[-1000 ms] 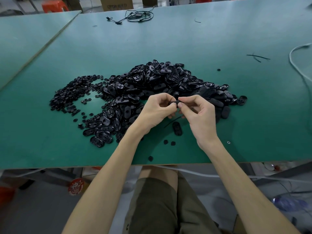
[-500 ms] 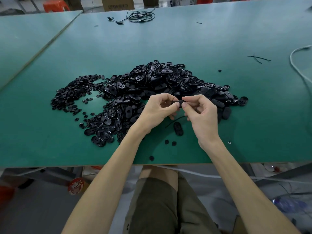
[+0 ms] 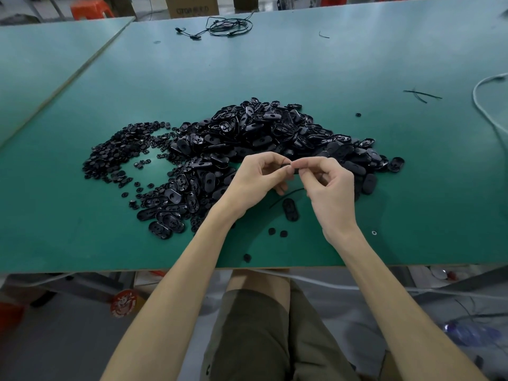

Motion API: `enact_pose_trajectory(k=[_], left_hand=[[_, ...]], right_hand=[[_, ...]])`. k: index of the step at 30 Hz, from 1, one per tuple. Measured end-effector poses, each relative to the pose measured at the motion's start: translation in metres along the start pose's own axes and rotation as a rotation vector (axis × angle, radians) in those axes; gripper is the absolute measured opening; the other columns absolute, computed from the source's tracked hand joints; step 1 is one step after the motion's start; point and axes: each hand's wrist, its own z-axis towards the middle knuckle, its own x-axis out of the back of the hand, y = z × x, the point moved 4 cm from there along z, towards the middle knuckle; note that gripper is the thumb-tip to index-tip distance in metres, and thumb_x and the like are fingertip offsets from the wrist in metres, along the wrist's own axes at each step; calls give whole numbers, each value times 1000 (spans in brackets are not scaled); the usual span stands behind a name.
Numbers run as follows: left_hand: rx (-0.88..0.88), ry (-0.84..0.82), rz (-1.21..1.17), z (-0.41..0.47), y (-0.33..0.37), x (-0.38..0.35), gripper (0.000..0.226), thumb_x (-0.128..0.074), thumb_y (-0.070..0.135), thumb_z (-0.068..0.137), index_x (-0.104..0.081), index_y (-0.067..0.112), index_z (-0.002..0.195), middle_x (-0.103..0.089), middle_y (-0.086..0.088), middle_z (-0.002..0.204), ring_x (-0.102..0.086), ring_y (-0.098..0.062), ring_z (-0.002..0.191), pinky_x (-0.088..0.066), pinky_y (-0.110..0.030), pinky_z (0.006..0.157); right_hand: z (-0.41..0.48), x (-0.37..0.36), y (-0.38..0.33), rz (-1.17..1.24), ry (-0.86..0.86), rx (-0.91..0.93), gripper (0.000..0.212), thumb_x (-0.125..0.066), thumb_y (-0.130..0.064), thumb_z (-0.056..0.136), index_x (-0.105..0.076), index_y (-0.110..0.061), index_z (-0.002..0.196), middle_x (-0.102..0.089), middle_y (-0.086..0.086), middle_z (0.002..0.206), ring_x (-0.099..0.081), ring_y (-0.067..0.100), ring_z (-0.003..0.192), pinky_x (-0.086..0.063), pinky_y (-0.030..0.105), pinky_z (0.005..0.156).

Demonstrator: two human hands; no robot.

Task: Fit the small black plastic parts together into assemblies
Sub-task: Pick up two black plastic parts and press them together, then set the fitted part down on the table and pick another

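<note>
Toward the left side of the green worktop (image 3: 68, 215) lies a flat spread of small round black parts (image 3: 115, 152). It runs into a taller heap of oval black shells (image 3: 261, 133) at the middle. Just in front of that heap, the left hand (image 3: 255, 182) and right hand (image 3: 330, 193) meet fingertip to fingertip above the worktop. Both are pinching one small black piece (image 3: 292, 168) between thumb and forefinger, with the other fingers loosely curled. Beneath the hands a single oval shell (image 3: 290, 209) lies apart from the heap, with a few loose round parts (image 3: 276, 232) nearer the front edge. A white cable (image 3: 483, 105) curves along the right edge.

Judging by the size of both heaps, the task looks far from done. One fitting is in hand, and no separate pile of finished assemblies can be made out, though some may be mixed into the heap. Fingertips cover the pinched piece almost wholly, so it is impossible to tell whether it is one part or two already joined. The dark, glossy heaps blur together, hiding individual shapes.
</note>
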Motion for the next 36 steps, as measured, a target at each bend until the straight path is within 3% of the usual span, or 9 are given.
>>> enact_pose_trajectory(k=[4, 7, 11, 16, 22, 25, 30, 33, 36], left_hand=[[-2, 39, -106, -3, 3, -1, 20, -67, 7, 100, -69, -4, 117, -75, -15, 99, -74, -21, 88, -63, -34, 79], [-55, 129, -275, -4, 8, 5, 23, -63, 4, 102, -66, -2, 124, -71, -20, 120, -73, -25, 105, -61, -37, 90], [-60, 399, -407, -3, 4, 26, 30, -54, -15, 98, -68, -1, 121, -72, -15, 119, -71, -27, 111, -56, -37, 100], [-90, 667, -21, -9, 3, 38, 45, -43, -25, 91, -69, -1, 119, -71, -12, 118, -69, -17, 111, -55, -30, 101], [-10, 544, 527, -7, -2, 30, 49, -47, -16, 97, -61, 4, 140, -58, -5, 141, -48, -17, 137, -28, -9, 114], [12, 486, 716, -2, -7, 27, 45, -51, -8, 100, -59, 4, 143, -56, -6, 147, -43, -22, 142, -22, -30, 121], [16, 493, 809, -1, -8, 25, 32, -55, 1, 99, -72, 15, 123, -60, -3, 131, -45, -22, 133, -18, -30, 105], [26, 483, 812, -1, -7, 25, 22, -60, 12, 101, -73, 20, 117, -60, -1, 125, -47, -21, 128, -19, -34, 103], [22, 473, 806, -1, -6, 25, 16, -64, 18, 101, -74, 22, 112, -61, 1, 120, -47, -20, 125, -17, -32, 95]], right_hand=[[-2, 2, -6, 1, 72, 33, 30, -62, -4, 100, -78, -27, 110, -64, -6, 108, -66, 8, 86, -53, 24, 80], [0, 6, -2, 6, 160, -22, 34, -59, -4, 99, -71, -25, 124, -57, -6, 117, -63, 8, 86, -58, 39, 86], [0, 8, 1, 9, 200, -84, 45, -57, -6, 100, -57, -21, 142, -44, -14, 122, -64, 7, 97, -57, 44, 95], [0, 8, -1, -2, 197, -72, 49, -57, -3, 100, -55, -22, 146, -41, -7, 130, -66, 6, 99, -58, 42, 96], [-1, 10, -4, 30, 214, -35, 56, -57, 5, 99, -54, -22, 148, -34, -1, 146, -64, 3, 105, -59, 33, 93], [-2, 6, -10, -28, 137, 70, 45, -60, 0, 99, -64, -22, 138, -49, -2, 138, -65, 4, 100, -56, 20, 86], [-10, -15, -15, -188, -208, 267, 12, -78, -18, 93, -79, -21, 105, -72, -9, 100, -62, 7, 93, -43, 12, 77], [-15, -26, -13, -221, -452, 239, 17, -88, -34, 81, -80, -26, 95, -70, -17, 85, -57, 10, 92, -39, 13, 74], [-16, -30, -9, -219, -650, 137, 31, -94, -41, 71, -77, -28, 94, -71, -15, 84, -54, 10, 96, -41, 16, 78]])
